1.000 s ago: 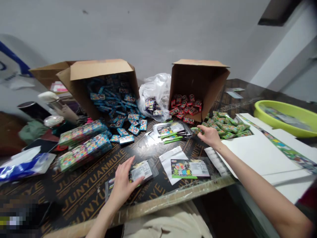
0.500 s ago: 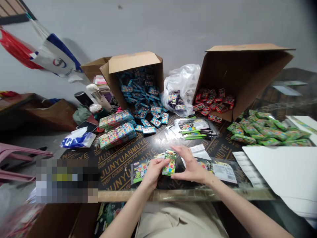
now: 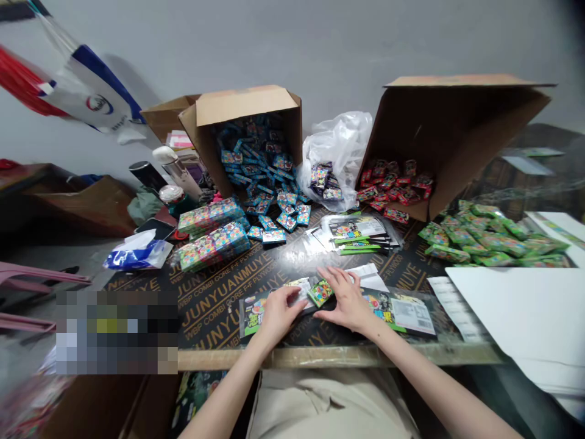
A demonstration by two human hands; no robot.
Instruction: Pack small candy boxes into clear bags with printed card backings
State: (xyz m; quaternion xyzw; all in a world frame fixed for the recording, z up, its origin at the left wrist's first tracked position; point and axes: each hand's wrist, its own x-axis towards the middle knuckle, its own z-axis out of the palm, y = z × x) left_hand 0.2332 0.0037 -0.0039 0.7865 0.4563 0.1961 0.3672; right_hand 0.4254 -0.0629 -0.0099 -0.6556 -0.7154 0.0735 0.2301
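A small green printed packet (image 3: 321, 292) is between my two hands, tilted, low over the table. My right hand (image 3: 350, 305) curves round its right side, with the fingers over the top and the thumb below. Just to the left is my left hand (image 3: 282, 314), its fingers bent and the thumb apart from them, beside a small pale printed piece (image 3: 299, 291). Under my hands lie flat printed pouches: a green and black pouch (image 3: 251, 314) on the left and a black pouch with a white label (image 3: 411, 314) on the right. My hands partly cover both.
Open cartons hold blue boxes (image 3: 256, 164) and red boxes (image 3: 395, 189). Between them stands a clear bag (image 3: 338, 140) with purple boxes. Stacked pouches (image 3: 361, 231), wrapped bundles (image 3: 214, 244), green filled packs (image 3: 489, 238) and a white board (image 3: 521, 323) surround the work area.
The green packet has gone from upright in my left hand's pinch to tilted against my right hand. My left fingers have come off it. The view has shifted slightly.
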